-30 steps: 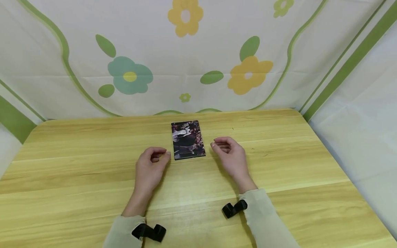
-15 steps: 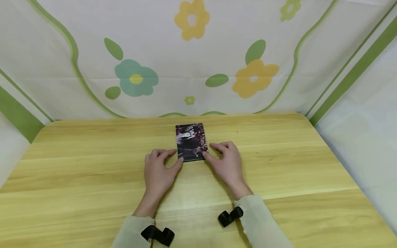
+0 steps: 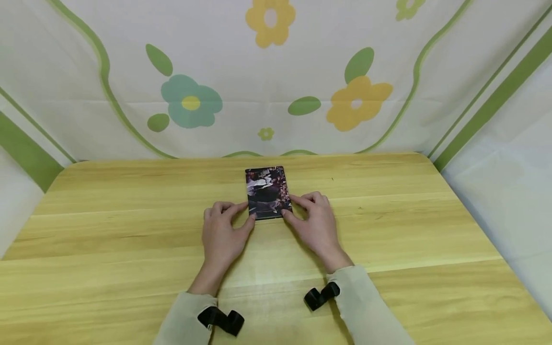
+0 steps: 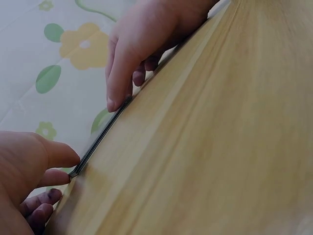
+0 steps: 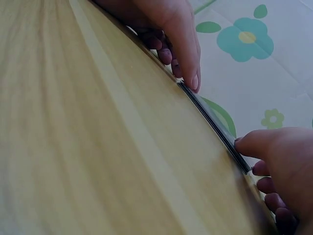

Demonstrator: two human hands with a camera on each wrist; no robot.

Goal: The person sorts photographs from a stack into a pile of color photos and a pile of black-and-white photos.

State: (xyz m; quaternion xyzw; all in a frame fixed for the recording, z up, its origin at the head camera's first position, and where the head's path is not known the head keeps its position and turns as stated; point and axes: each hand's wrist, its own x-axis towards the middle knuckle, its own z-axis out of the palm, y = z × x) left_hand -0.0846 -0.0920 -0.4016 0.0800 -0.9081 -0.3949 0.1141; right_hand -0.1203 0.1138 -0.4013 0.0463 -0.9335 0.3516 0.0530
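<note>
Head view: a dark printed card (image 3: 268,193) lies flat on the wood-grain table (image 3: 120,235), near its twelve o'clock edge. At about eight o'clock from the card, the left hand (image 3: 224,235) pinches the near left corner, thumb at the near edge and index finger against the side. At about four o'clock, the right hand (image 3: 316,225) mirrors it, pinching the near right corner between thumb and index finger. Behind the table stands a pale cloth (image 3: 254,86); a teal flower (image 3: 209,103) sits between ten and eleven o'clock from the card, an orange flower (image 3: 375,96) between one and two. Toward six o'clock, a black clip sits on each light sleeve. Left wrist view: the card appears edge-on as a thin, layered dark line running from seven to one o'clock. At eight o'clock the left hand's thumb rests on the line's lower end, index fingertip at the corner; the right hand comes in from twelve o'clock, its thumb at the other end. Right wrist view: the layered edge slants from eleven to five o'clock. The right hand, at four o'clock, grips the lower end, and the left hand, at twelve, holds the upper.
</note>
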